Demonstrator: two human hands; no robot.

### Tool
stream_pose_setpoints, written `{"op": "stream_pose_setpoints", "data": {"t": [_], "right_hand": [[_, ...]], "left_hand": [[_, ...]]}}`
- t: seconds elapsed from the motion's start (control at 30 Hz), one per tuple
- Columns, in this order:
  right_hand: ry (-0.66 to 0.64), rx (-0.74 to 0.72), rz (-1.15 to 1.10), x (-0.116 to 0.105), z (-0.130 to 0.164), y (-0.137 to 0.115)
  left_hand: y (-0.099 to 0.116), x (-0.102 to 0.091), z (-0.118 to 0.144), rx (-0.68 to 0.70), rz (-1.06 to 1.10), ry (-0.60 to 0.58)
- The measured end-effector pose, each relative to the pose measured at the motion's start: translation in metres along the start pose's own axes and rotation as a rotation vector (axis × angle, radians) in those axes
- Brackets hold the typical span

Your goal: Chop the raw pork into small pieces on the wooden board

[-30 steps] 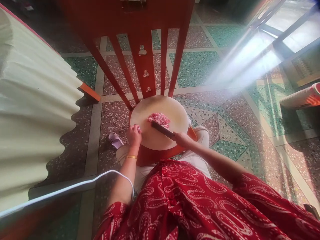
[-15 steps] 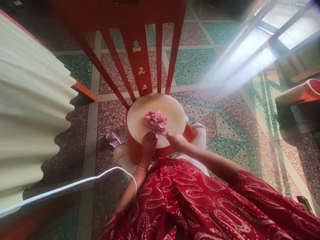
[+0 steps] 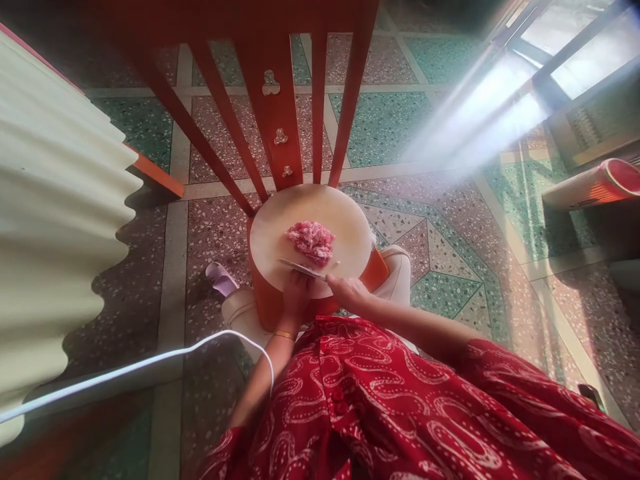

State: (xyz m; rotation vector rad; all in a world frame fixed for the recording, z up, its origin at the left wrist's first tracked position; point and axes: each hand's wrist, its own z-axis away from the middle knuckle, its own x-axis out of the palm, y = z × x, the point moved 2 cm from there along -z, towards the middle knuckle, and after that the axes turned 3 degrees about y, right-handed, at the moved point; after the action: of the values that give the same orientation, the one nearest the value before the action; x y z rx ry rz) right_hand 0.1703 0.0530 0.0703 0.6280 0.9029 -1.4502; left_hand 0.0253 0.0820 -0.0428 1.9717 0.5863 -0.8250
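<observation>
A round pale chopping board (image 3: 345, 220) rests on an orange chair seat. A small heap of chopped pink meat (image 3: 311, 240) lies at its middle. My right hand (image 3: 347, 291) grips the handle of a knife (image 3: 302, 268), whose blade lies nearly flat on the board just in front of the meat. My left hand (image 3: 296, 295) sits at the board's near edge, right under the blade; its fingers look curled and I cannot see anything in it. A gold bangle is on that wrist.
The orange chair back (image 3: 273, 113) with slats rises beyond the board. A pleated cream cloth (image 3: 60, 220) fills the left side. A white cable (image 3: 130, 370) crosses the terrazzo floor. A red and white object (image 3: 595, 187) lies at the right.
My left hand moved from the board's left edge to its near edge beside the knife. The knife swung from the meat's right side to the board's front. The view shifted slightly.
</observation>
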Motion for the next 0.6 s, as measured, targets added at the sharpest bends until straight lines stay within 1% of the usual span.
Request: {"op": "stream_pose_setpoints", "data": {"t": [0.1,0.17,0.23,0.33,0.4,0.47,0.53,0.6], "right_hand": [[0.016,-0.033,-0.028,-0.004,-0.021,-0.017],[0.012,-0.045,-0.032,-0.006,-0.025,-0.02],[0.004,-0.046,-0.022,-0.007,-0.019,-0.015],[-0.031,0.0,-0.005,-0.004,-0.003,0.002],[-0.054,0.022,0.007,-0.003,-0.001,0.006],[-0.046,-0.002,0.01,-0.004,-0.011,-0.002],[-0.007,-0.053,0.001,-0.007,-0.029,-0.016],[0.032,-0.099,-0.012,-0.01,-0.042,-0.027]], "left_hand": [[-0.003,0.003,0.001,-0.026,-0.012,-0.006],[-0.003,0.003,0.001,-0.03,-0.02,-0.012],[-0.002,0.003,0.001,-0.033,-0.021,-0.013],[-0.001,0.003,0.0,-0.034,-0.008,-0.007],[-0.002,0.004,0.0,-0.034,0.0,-0.003],[-0.003,0.005,0.0,-0.045,-0.003,0.014],[-0.005,0.006,-0.001,-0.048,-0.013,0.026],[-0.005,0.006,-0.002,-0.032,-0.018,0.013]]}}
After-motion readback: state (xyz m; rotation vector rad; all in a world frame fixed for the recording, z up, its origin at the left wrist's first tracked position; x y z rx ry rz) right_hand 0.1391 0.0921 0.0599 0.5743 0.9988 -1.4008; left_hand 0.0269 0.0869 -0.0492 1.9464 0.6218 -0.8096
